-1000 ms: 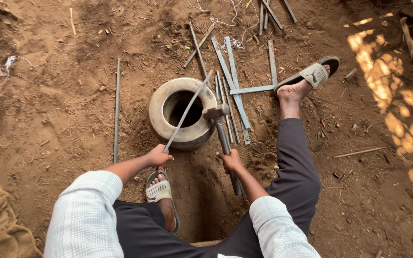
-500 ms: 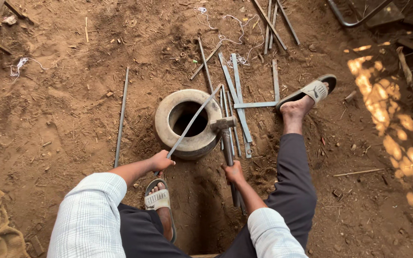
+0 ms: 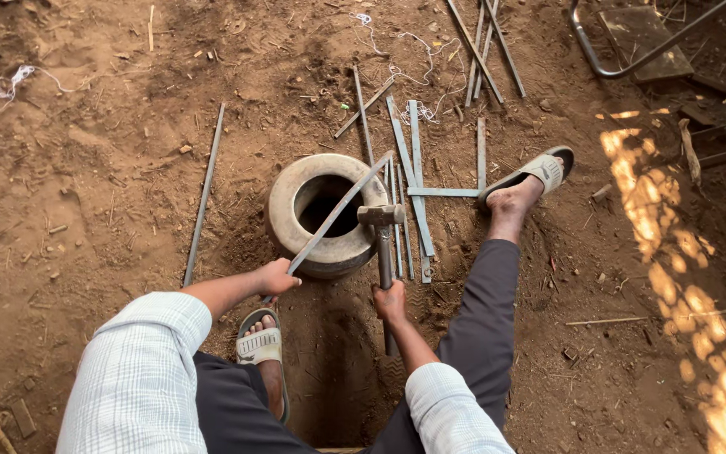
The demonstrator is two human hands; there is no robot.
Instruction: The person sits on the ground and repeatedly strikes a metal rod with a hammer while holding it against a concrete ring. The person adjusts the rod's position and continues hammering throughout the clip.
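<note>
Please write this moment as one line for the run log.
left hand: holds metal strip across ring-shaped block | right hand: grips hammer, head at strip | ground: loose strips

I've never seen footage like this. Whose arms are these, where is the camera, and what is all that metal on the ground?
The picture comes from a camera worn on a person's head, looking down at their own arms and legs as they sit on bare brown soil. The left hand grips one end of a long thin metal strip that lies slanted across a round hollow ring-shaped block set in the dirt. The right hand holds the handle of a metal hammer, whose head sits by the ring's rim. More flat grey metal strips lie scattered beyond, and a single thin rod lies to the left. Both feet wear sandals.
</note>
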